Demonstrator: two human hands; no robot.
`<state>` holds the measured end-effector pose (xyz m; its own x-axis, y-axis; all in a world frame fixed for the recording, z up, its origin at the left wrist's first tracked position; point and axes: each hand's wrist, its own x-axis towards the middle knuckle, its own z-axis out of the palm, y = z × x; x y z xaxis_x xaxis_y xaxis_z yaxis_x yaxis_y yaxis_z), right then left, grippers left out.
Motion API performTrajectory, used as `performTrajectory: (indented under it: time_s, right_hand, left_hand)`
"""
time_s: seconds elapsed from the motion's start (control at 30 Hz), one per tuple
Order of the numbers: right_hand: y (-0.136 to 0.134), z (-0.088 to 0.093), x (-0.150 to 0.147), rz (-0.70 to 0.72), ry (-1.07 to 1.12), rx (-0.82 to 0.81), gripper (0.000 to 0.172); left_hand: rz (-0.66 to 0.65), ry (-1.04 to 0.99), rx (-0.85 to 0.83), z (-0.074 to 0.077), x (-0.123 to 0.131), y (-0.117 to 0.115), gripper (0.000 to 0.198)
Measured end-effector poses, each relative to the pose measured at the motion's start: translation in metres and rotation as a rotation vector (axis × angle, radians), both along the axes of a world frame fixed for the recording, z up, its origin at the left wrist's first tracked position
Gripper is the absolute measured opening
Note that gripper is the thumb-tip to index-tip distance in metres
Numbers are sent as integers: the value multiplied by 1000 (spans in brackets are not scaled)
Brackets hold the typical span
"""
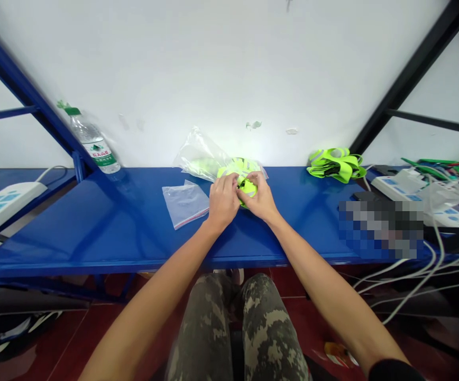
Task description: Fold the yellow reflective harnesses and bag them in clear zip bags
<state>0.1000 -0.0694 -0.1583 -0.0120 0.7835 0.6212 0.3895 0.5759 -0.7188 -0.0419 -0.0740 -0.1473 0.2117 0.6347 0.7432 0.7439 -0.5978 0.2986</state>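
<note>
Neon-yellow reflective strap (pixel 247 185) lies bunched between my two hands, just above the blue table (pixel 142 233) and a little right of its middle. My left hand (pixel 223 197) closes on it from the left, fingers curled together and tips pinching near a small black piece (pixel 241 185). My right hand (pixel 262 198) grips the other side, thumb in front and fingers bent over the top — how hard either one presses, I cannot tell.

More yellow webbing (pixel 245 165) shows just behind my fingers; whether it joins what I hold is hidden. Beside it a clear plastic bag (pixel 198 142) stands partly up against the white wall (pixel 229 63). Near my left wrist, flat clear bags (pixel 185 205) overlap on the tabletop. Well apart to the right rests another folded yellow bundle (pixel 336 165) — and far left, a green-capped bottle (pixel 97 143) leans by the wall.
</note>
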Motion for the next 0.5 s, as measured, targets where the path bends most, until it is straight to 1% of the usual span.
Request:
performTrajectory:
  time_s: [0.07, 0.1, 0.17, 0.23, 0.3, 0.43, 0.5]
  right_hand:
    - [0, 0, 1, 11, -35, -9, 51]
    - [0, -1, 1, 31, -67, -1, 52]
    - [1, -1, 0, 69, -121, 36, 46]
    - [3, -1, 0, 80, -121, 56, 41]
    - [5, -2, 1, 43, -74, 54, 40]
    - [10, -4, 4, -96, 47, 25, 37]
    - [13, -5, 5, -96, 104, -38, 35]
  left_hand:
    - [-1, 52, 7, 0, 0, -1, 30]
    - [-2, 83, 17, -1, 0, -1, 31]
    - [-8, 128, 40, -1, -1, -1, 32]
    - [-13, 133, 51, -2, -1, -1, 32]
    - [-13, 116, 44, -2, -2, 1, 31]
    - [-43, 47, 33, -3, -3, 5, 23]
    - [-48, 4, 31, -3, -4, 6, 20]
